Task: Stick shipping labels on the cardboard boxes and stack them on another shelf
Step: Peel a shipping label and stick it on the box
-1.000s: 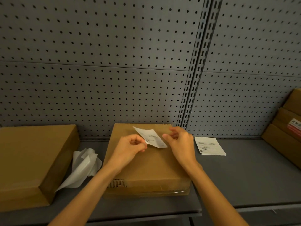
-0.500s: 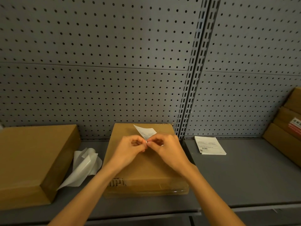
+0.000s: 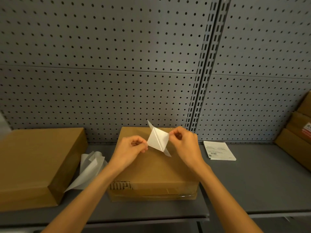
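The shipping label (image 3: 157, 138) hangs between my two hands, raised above the top of the middle cardboard box (image 3: 152, 167). My left hand (image 3: 129, 151) pinches its left corner between thumb and forefinger, the other fingers curled in under the palm. My right hand (image 3: 184, 142) pinches the right corner the same way, fingers bent and close together. The sheet is partly split along a diagonal line, with a thinner, translucent layer showing at its upper and lower tips; which layer each hand holds I cannot tell. Both hands hover over the far half of the box, not touching it. Left of my left hand, crumpled backing paper (image 3: 89, 169) lies on the grey shelf (image 3: 252, 185), beside a second cardboard box (image 3: 33, 163). Right of my right hand, a stack of labels (image 3: 218, 151) lies flat on the shelf, and further right more boxes (image 3: 297, 137) lean at the edge of view.
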A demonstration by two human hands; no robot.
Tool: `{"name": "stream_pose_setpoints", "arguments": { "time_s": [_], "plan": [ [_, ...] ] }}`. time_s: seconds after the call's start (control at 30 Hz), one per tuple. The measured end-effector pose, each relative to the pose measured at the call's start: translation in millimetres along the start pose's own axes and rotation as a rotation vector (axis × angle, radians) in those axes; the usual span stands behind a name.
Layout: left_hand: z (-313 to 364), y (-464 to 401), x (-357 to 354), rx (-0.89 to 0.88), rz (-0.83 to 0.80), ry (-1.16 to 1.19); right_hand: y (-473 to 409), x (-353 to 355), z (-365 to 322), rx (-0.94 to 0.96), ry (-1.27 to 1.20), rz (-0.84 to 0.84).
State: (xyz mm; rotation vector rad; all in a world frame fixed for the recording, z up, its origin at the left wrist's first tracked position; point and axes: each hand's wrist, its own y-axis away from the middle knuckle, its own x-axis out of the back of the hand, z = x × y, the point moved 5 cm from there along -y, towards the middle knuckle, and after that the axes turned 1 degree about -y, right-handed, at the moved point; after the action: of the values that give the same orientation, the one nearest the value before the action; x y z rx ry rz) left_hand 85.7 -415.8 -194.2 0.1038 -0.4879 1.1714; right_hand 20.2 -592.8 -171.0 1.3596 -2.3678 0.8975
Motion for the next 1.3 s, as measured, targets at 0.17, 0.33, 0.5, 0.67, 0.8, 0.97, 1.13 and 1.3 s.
{"name": "stream_pose_setpoints", "arguments": {
  "time_s": [0.17, 0.33, 0.5, 0.67, 0.8, 0.97, 1.13, 1.3],
  "plan": [
    [-4, -3, 21, -0.006, 0.104, -0.036, -5, 14, 3, -0.049, -0.076, 0.079],
    [-9, -1, 38, 0.019, 0.200, -0.019, -7, 15, 1, -0.040, -0.120, 0.152],
    [-21, 0, 68, 0.080, 0.294, 0.010, -13, 16, -1, -0.035, -0.152, 0.198],
    [-31, 7, 108, 0.118, 0.446, 0.111, -20, 13, -11, -0.022, -0.210, 0.208],
    [-40, 13, 137, 0.145, 0.518, 0.062, -25, 7, -19, 0.010, -0.198, 0.207],
    [-61, 25, 160, 0.215, 0.577, -0.110, -25, -1, -25, 0.036, -0.197, 0.195],
    [-71, 34, 152, 0.274, 0.511, -0.226, -23, -12, -29, 0.018, -0.179, 0.168],
    [-68, 34, 141, 0.185, 0.419, -0.500, -19, -20, -33, 0.020, -0.183, 0.123]
  ]
}}
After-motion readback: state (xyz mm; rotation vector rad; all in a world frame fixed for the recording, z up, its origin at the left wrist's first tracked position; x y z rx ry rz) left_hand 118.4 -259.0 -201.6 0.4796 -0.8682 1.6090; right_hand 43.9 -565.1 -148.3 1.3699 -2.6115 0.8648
